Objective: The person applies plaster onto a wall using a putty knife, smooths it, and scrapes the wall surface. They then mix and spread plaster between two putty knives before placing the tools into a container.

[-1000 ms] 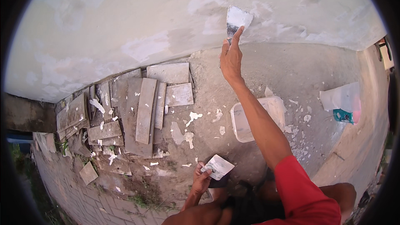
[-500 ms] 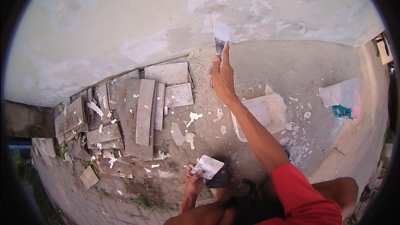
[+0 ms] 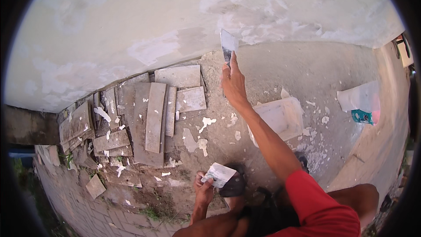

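Observation:
My right hand (image 3: 233,83) grips a putty knife (image 3: 229,44) whose wide blade is smeared with white paste. Its index finger lies along the blade, and the blade's tip is at the lower part of the patched wall (image 3: 153,13); whether it touches the wall I cannot tell. Low in front of my body, my left hand (image 3: 204,188) pinches a flat, pale scraper blade (image 3: 219,174), also coated white. Rough white patches cover the wall around the putty knife. Partly behind my right forearm sits a white plastic tub (image 3: 283,118) with whitish residue inside.
Broken boards and tiles (image 3: 147,118) are piled at the left along the wall's foot. White paint flakes (image 3: 206,124) litter the concrete floor (image 3: 302,70). A clear plastic bag (image 3: 354,98) with a teal packet (image 3: 362,116) lies at the right. Paving bricks (image 3: 92,213) run along the lower left.
My right hand and the putty knife have come slightly down and left, the blade lower against the wall's background. My left hand holds its scraper blade almost still.

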Demonstrator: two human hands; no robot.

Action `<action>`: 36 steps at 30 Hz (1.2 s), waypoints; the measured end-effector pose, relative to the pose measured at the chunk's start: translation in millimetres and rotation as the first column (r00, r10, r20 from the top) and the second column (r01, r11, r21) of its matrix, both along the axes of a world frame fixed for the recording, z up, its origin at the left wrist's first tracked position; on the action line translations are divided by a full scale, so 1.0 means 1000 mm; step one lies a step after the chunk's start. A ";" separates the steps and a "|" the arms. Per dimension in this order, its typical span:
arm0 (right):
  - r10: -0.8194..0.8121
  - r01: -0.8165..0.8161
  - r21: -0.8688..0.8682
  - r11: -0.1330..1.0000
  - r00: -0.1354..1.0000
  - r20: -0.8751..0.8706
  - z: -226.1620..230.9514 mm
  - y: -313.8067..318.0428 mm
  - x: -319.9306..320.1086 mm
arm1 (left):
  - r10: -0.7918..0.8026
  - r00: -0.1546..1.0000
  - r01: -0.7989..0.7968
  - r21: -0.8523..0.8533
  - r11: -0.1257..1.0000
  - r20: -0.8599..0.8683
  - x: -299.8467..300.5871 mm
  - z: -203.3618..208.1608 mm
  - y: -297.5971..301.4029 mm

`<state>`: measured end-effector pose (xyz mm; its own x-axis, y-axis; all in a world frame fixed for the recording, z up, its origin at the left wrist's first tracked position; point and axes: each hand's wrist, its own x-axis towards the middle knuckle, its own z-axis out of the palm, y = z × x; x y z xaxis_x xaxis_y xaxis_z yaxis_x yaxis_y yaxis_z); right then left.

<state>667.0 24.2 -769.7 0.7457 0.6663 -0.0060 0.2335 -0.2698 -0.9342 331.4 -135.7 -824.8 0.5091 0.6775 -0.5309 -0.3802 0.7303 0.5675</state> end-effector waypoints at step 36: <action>0.197 -0.070 0.282 0.957 0.869 -0.453 0.019 0.049 -0.038 | -0.052 0.998 0.052 0.008 0.999 -0.026 0.004 0.002 0.009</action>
<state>628.6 73.0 -750.3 0.5986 0.7859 -0.1550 -0.2350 -0.0127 -0.9719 335.6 -126.2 -823.1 0.5299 0.6551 -0.5385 -0.3267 0.7437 0.5832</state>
